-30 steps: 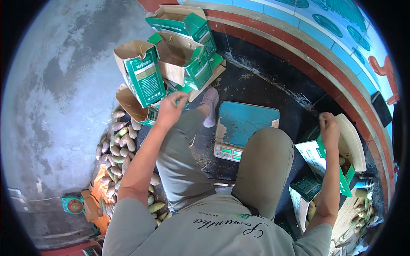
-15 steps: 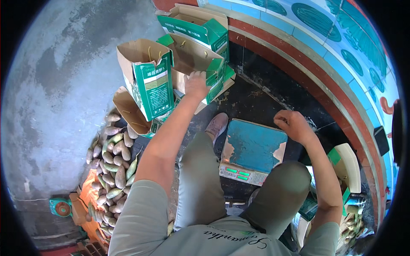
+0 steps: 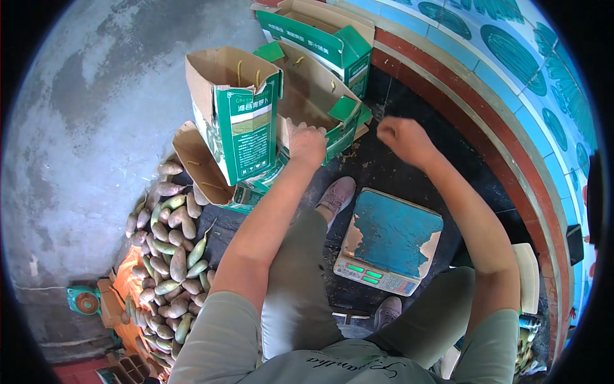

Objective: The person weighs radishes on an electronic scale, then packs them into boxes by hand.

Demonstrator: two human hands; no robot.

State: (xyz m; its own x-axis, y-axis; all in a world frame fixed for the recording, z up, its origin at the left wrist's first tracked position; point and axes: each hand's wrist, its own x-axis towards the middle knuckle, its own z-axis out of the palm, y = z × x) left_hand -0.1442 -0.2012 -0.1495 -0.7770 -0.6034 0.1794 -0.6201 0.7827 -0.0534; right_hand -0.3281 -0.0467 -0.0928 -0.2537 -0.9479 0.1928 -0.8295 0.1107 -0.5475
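Observation:
My left hand (image 3: pixel 307 146) is closed over the near edge of an open green-and-brown cardboard carton (image 3: pixel 342 137), its fingertips partly hidden. Beside it, on the left, stands a tall open green carton (image 3: pixel 246 134) with yellow cord handles. My right hand (image 3: pixel 404 137) hovers to the right of the cartons, fingers curled in, with nothing visible in it. Below that hand is a flat scale (image 3: pixel 396 233) with a worn blue top and lit green displays, standing between my feet.
Another open carton (image 3: pixel 195 160) lies tilted under the tall one, and one more green carton (image 3: pixel 320 29) stands behind. A heap of radishes (image 3: pixel 173 256) spreads along the left on the floor. A low brick-red and tiled wall (image 3: pixel 467 109) curves along the right.
My right hand has moved from beside the scale up and left toward the cartons. My left hand stays at the open carton, its fingers more bent. The view has shifted.

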